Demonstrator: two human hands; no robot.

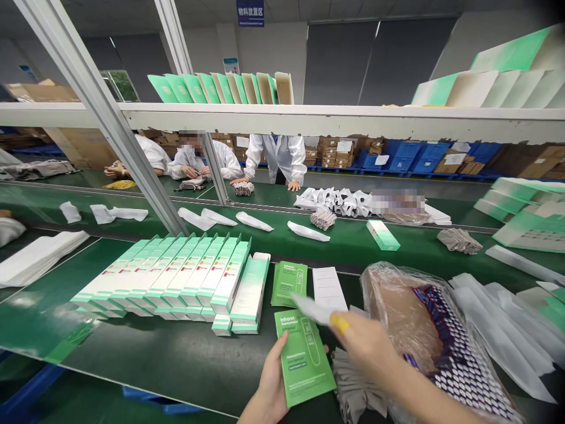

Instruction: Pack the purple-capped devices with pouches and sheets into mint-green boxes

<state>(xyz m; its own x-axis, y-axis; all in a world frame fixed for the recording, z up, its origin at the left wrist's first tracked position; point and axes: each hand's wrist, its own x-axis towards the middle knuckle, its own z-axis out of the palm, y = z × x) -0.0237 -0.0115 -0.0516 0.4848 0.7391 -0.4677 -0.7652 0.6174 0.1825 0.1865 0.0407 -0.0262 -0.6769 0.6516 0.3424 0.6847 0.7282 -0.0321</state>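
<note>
Left hand (272, 381), partly hidden behind it, gripped a green, white-lettered Infrarot-Thermometer manual (305, 366); right hand (365, 340), blurred, pinched a smeared-looking white pouch (312, 309).

We count two hands (274, 377), one green infrared-thermometer manual (306, 362) in our left and one blurred white pouch (310, 308) in our right. We see one bag of batteries (468, 347) on the worktop (176, 359), two grey bundles (323, 219) on the green belt (282, 246), one lone carton (383, 235) between them, and at least three co-workers (276, 156).
</note>
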